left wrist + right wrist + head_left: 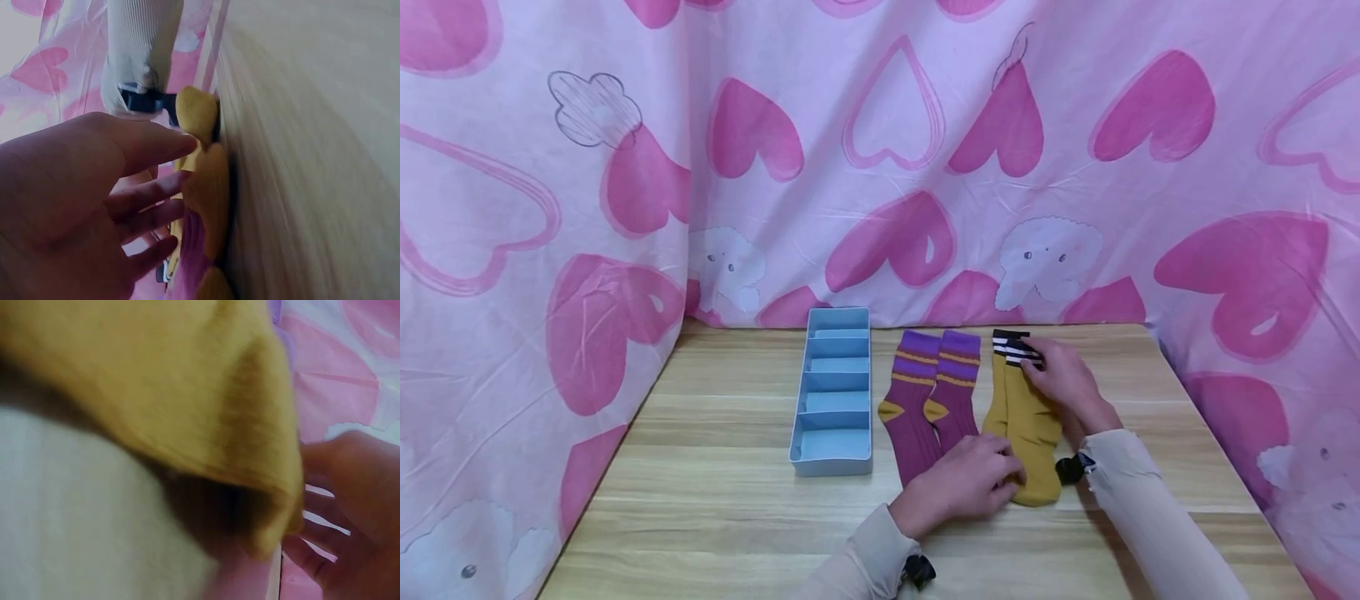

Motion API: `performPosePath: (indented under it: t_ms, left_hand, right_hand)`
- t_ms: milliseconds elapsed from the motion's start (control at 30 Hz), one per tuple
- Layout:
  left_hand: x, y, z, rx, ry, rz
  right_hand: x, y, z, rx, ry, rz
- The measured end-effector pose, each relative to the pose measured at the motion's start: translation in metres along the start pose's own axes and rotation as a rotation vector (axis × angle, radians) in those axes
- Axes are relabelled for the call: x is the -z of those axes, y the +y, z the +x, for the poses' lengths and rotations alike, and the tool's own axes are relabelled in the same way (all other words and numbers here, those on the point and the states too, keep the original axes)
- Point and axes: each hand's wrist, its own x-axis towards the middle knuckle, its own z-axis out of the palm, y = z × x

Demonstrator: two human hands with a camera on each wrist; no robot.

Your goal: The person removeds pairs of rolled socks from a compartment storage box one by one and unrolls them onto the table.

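Observation:
A pair of mustard socks (pixel 1033 442) with black-and-white striped cuffs lies on the table, one sock partly over the other. My right hand (pixel 1063 379) pinches the upper sock at its cuff; the right wrist view shows that sock's near edge raised off the tabletop, with the right hand (pixel 359 506) at its far end. Beside the foot end is my left hand (pixel 966 479), its fingers loosely bent. In the left wrist view, the thumb and fingers of the left hand (pixel 94 200) are spread apart close to the mustard fabric (pixel 209 187); contact is unclear.
Two purple-and-maroon socks (pixel 917 408) with mustard heels lie side by side, left of the mustard pair. Further left stands a blue box (pixel 831 467) divided into several compartments. A pink heart-patterned curtain (pixel 820 167) borders the wooden table (pixel 722 500).

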Motion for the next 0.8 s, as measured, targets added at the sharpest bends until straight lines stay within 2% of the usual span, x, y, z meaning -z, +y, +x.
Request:
performPosePath:
  t_ms: [133, 267, 400, 533, 733, 800]
  left_hand:
    - [0.0, -0.011, 0.009, 0.023, 0.079, 0.042]
    - [0.001, -0.022, 0.019, 0.068, 0.106, 0.12]
    - [0.002, -0.03, 0.029, 0.106, 0.09, 0.174]
    - [-0.002, -0.034, 0.035, 0.139, 0.053, 0.191]
    - [-0.008, -0.033, 0.04, 0.192, -0.025, 0.195]
    - [-0.009, -0.032, 0.041, 0.201, -0.037, 0.196]
  right_hand:
    - [0.003, 0.002, -0.001, 0.053, -0.042, 0.03]
    - [0.003, 0.002, -0.009, 0.089, -0.011, 0.075]
    - [0.002, 0.002, -0.024, 0.145, 0.026, 0.128]
    - [0.002, 0.0, -0.04, 0.15, -0.011, 0.142]
    - [0.006, -0.001, -0.057, 0.113, -0.099, 0.04]
    - [0.007, -0.001, -0.06, 0.077, -0.122, -0.006]
